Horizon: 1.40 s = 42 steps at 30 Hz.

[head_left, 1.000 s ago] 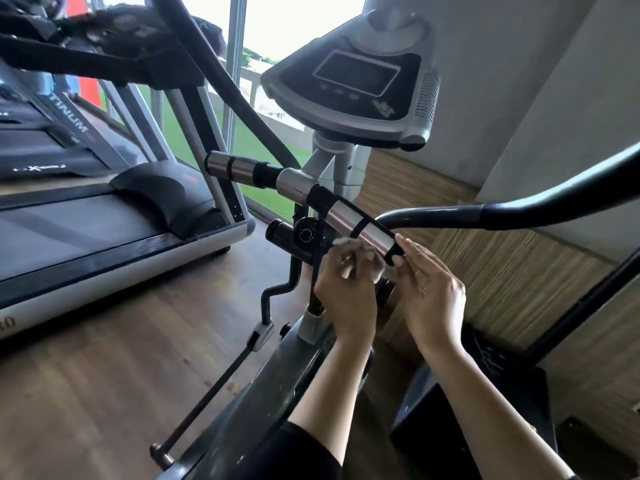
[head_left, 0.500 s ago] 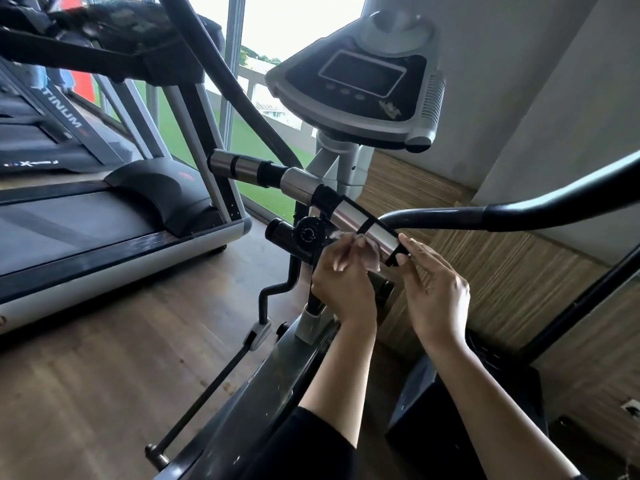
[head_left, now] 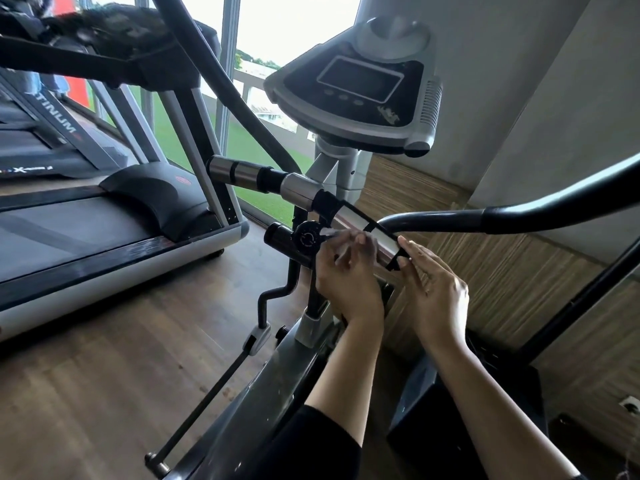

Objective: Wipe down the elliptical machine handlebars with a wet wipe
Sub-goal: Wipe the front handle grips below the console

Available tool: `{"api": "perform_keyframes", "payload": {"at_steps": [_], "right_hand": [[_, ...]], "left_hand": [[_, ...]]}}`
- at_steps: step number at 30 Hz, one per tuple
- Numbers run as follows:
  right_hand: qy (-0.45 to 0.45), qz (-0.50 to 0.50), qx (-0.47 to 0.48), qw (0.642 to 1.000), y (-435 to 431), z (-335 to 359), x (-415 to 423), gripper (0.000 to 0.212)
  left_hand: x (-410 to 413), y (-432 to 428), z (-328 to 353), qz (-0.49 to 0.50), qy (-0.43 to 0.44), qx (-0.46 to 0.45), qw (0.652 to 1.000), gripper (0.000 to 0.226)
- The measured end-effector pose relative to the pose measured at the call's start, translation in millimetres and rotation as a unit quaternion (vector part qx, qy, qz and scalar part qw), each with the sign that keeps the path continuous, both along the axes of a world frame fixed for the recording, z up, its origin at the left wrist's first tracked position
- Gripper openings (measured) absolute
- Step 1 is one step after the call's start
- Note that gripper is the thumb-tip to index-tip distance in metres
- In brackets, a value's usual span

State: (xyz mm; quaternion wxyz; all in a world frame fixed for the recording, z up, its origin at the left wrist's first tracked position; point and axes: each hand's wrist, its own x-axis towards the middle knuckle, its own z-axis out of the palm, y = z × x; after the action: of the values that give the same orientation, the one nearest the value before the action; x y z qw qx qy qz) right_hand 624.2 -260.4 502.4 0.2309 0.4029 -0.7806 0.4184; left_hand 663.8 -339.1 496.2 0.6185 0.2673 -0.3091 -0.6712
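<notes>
The wet wipe [head_left: 327,233] is a small, blurred white wad pinched in the curled fingers of the left hand [head_left: 348,285]. It is pressed against the underside of the fixed handlebar [head_left: 298,190], just below its lower silver sensor plate [head_left: 356,216]. Over the last second the left hand has crept a little up the bar, so the wipe's free corner now reaches the round tension knob [head_left: 308,239]. I judge this a short wiping stroke along the near end of the bar. The farther plates toward the bar's upper-left end are probably still to be done.

The right hand [head_left: 434,289] has kept its place. Its fingers [head_left: 408,251] are straight, holding nothing, with the tips against the bar's black lower-right end, apparently to steady it.

The handlebar's long axis runs diagonally. Its far end points up-left toward the treadmill [head_left: 104,244], and its near end points down-right toward the person. The wipe is too crumpled and blurred to show an axis of its own.

Above the bar's middle sits the console [head_left: 360,95] on its grey post. A black moving arm [head_left: 519,216] sweeps off to the right from behind the bar. The wooden floor [head_left: 104,375] lies below.
</notes>
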Motion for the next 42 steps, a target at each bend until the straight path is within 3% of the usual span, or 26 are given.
{"api": "perform_keyframes", "payload": {"at_steps": [5,8,11,13,19,21,26,30,42], "right_hand": [[0.004,-0.004,-0.003,1.000,-1.2,-1.9,0.2,0.031],[-0.010,-0.001,-0.011,1.000,-1.1,-4.1,1.3,0.031],[-0.025,-0.004,-0.034,0.999,-3.0,-5.2,3.3,0.031],[-0.032,-0.010,-0.046,0.998,-4.5,-6.0,3.4,0.032],[-0.047,-0.019,-0.061,0.997,-5.8,-9.4,3.0,0.034],[-0.054,-0.025,-0.064,0.996,-5.8,-9.3,3.7,0.034],[-0.060,-0.030,-0.069,0.995,-8.0,-7.3,4.4,0.034],[-0.050,-0.037,-0.064,0.996,-6.8,-8.2,3.8,0.036],[-0.085,-0.058,-0.035,0.994,8.7,-11.7,10.1,0.032]], "left_hand": [[-2.6,-3.7,-7.6,0.047,-0.007,-0.055,0.997,0.018],[-3.0,-23.3,-8.2,0.121,-0.080,-0.160,0.976,0.023],[-0.3,-39.1,-16.7,0.169,-0.186,-0.361,0.898,0.023],[5.3,-55.2,-18.4,0.147,-0.221,-0.467,0.843,0.020],[20.8,-90.6,5.8,-0.033,-0.276,-0.653,0.705,0.031],[23.1,-94.3,13.7,-0.037,-0.283,-0.678,0.677,0.029],[22.0,-94.7,20.8,0.004,-0.306,-0.657,0.689,0.021],[19.8,-80.9,19.1,-0.027,-0.318,-0.680,0.661,0.026],[25.9,-75.8,-1.2,0.125,-0.334,-0.604,0.713,0.026]]}}
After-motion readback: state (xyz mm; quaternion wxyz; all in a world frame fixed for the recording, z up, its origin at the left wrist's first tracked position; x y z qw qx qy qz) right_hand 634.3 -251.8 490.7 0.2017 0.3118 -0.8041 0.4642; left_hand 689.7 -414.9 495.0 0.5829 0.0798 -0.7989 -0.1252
